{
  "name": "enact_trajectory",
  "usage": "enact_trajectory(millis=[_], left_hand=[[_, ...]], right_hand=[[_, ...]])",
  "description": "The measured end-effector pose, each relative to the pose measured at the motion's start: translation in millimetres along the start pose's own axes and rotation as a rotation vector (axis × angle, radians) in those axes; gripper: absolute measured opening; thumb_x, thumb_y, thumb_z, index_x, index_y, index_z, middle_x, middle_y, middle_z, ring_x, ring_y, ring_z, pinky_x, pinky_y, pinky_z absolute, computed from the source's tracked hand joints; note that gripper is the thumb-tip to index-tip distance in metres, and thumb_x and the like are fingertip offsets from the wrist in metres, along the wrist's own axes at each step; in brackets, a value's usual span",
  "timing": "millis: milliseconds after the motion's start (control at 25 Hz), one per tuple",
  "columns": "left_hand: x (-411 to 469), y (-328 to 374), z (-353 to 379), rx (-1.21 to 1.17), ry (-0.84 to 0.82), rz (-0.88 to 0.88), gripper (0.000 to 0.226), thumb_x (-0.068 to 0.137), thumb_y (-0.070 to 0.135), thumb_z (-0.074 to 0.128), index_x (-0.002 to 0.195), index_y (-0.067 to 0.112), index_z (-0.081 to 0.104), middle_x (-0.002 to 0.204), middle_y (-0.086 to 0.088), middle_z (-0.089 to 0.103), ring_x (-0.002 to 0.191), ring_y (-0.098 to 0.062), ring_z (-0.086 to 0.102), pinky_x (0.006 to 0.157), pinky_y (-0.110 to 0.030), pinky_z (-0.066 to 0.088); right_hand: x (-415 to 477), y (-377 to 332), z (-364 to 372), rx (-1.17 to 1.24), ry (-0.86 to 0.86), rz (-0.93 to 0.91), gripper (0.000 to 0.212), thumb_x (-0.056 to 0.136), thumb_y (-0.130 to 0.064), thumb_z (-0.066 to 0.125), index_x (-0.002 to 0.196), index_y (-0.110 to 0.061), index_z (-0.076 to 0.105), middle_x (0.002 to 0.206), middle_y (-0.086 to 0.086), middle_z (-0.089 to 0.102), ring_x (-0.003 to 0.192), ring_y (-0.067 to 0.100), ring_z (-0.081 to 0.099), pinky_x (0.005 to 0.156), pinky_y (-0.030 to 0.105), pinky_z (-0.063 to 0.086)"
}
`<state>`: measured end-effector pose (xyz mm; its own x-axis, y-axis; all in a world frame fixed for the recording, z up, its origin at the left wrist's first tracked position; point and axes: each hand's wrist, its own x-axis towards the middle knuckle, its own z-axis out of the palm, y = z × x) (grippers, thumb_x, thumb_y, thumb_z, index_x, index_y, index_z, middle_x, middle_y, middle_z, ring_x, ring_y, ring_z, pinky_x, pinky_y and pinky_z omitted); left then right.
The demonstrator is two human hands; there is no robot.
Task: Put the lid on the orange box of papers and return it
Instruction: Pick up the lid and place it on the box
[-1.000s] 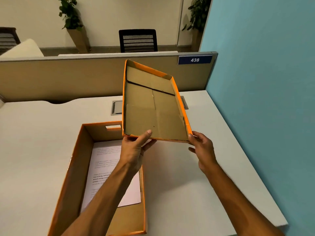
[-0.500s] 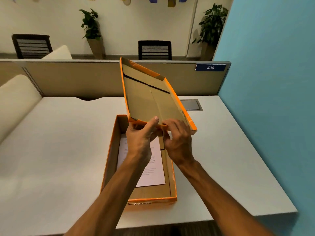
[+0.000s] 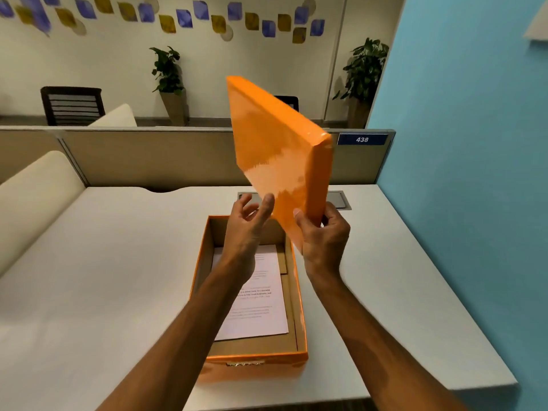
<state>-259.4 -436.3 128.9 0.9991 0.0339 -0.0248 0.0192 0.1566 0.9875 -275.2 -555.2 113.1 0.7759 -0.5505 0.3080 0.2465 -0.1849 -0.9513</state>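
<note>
The orange lid (image 3: 275,149) is held up on edge above the desk, its glossy orange outside turned toward me. My right hand (image 3: 323,235) grips its lower corner, thumb on the face. My left hand (image 3: 249,226) hovers just left of that corner with fingers spread, the thumb tip near the lid's edge. Below both hands the open orange box (image 3: 301,315) sits on the white desk (image 3: 103,277). White printed papers (image 3: 261,298) lie flat in its brown cardboard bottom.
A beige partition (image 3: 148,155) with a blue "438" plate (image 3: 361,140) closes the desk's far edge. A grey cable hatch (image 3: 338,200) is set into the desk behind the lid. A blue wall (image 3: 459,173) runs along the right. A cream cushion (image 3: 35,185) lies at the left.
The lid has been flipped from its brown inside facing me to its orange outside. My left hand has let go and opened; my right hand keeps hold of the lower corner.
</note>
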Motion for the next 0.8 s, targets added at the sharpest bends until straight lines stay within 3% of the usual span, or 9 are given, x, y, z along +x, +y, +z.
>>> enact_trajectory(millis=[80, 200, 320, 480, 600, 720, 800], left_hand=[[6.6, -20.9, -7.8, -0.046, -0.044, -0.172, 0.083, 0.080, 0.056, 0.063, 0.148, 0.020, 0.030, 0.148, -0.008, 0.045, 0.132, -0.030, 0.047, 0.107, -0.048, 0.041], [6.1, -45.2, -13.7, -0.355, -0.164, -0.360, 0.066, 0.087, 0.044, 0.061, 0.143, 0.017, 0.039, 0.142, -0.011, 0.052, 0.124, -0.032, 0.056, 0.094, -0.047, 0.053], [7.9, -54.8, -12.3, -0.505, -0.133, -0.408, 0.062, 0.086, 0.027, 0.067, 0.142, 0.017, 0.041, 0.139, -0.011, 0.053, 0.120, -0.034, 0.057, 0.088, -0.050, 0.056], [10.9, -61.1, -13.8, -0.393, -0.049, -0.353, 0.057, 0.087, 0.014, 0.065, 0.138, 0.017, 0.040, 0.137, -0.012, 0.052, 0.117, -0.034, 0.058, 0.086, -0.054, 0.055], [13.7, -61.8, -23.8, -0.282, -0.026, -0.261, 0.055, 0.089, 0.012, 0.062, 0.138, 0.017, 0.039, 0.136, -0.010, 0.053, 0.118, -0.033, 0.058, 0.089, -0.056, 0.053], [19.3, -59.4, -36.5, -0.124, 0.020, -0.204, 0.058, 0.088, 0.011, 0.064, 0.140, 0.017, 0.039, 0.138, -0.010, 0.053, 0.121, -0.034, 0.056, 0.095, -0.061, 0.048], [20.9, -59.1, -47.9, -0.032, 0.036, -0.172, 0.057, 0.087, 0.012, 0.066, 0.138, 0.019, 0.041, 0.136, -0.008, 0.055, 0.118, -0.034, 0.058, 0.088, -0.054, 0.053]], right_hand=[[6.7, -3.3, -9.0, 0.247, -0.040, 0.194, 0.028, 0.080, -0.026, 0.077, 0.106, -0.028, 0.065, 0.109, -0.012, 0.070, 0.093, 0.015, 0.069, 0.086, 0.037, 0.054], [15.9, -1.8, -20.7, 0.598, -0.100, 0.421, 0.032, 0.078, -0.005, 0.075, 0.104, -0.022, 0.068, 0.109, -0.003, 0.073, 0.103, 0.026, 0.068, 0.087, 0.051, 0.054], [18.2, 8.4, -25.9, 0.710, -0.156, 0.533, 0.036, 0.079, -0.002, 0.072, 0.108, -0.023, 0.064, 0.119, 0.004, 0.069, 0.111, 0.034, 0.062, 0.088, 0.056, 0.052], [20.5, 20.6, -32.7, 0.717, -0.227, 0.586, 0.040, 0.081, -0.003, 0.069, 0.114, -0.024, 0.059, 0.125, 0.007, 0.065, 0.116, 0.036, 0.059, 0.087, 0.054, 0.051], [25.5, 28.2, -38.4, 0.743, -0.269, 0.616, 0.056, 0.078, -0.007, 0.071, 0.127, -0.028, 0.053, 0.132, 0.008, 0.061, 0.119, 0.036, 0.057, 0.091, 0.057, 0.051], [33.3, 38.2, -44.2, 0.765, -0.231, 0.657, 0.069, 0.080, -0.009, 0.071, 0.140, -0.029, 0.042, 0.135, 0.009, 0.057, 0.121, 0.036, 0.055, 0.088, 0.060, 0.051], [37.5, 47.1, -50.4, 0.758, -0.172, 0.696, 0.069, 0.082, -0.008, 0.070, 0.141, -0.028, 0.040, 0.137, 0.011, 0.054, 0.123, 0.038, 0.053, 0.089, 0.062, 0.049]])
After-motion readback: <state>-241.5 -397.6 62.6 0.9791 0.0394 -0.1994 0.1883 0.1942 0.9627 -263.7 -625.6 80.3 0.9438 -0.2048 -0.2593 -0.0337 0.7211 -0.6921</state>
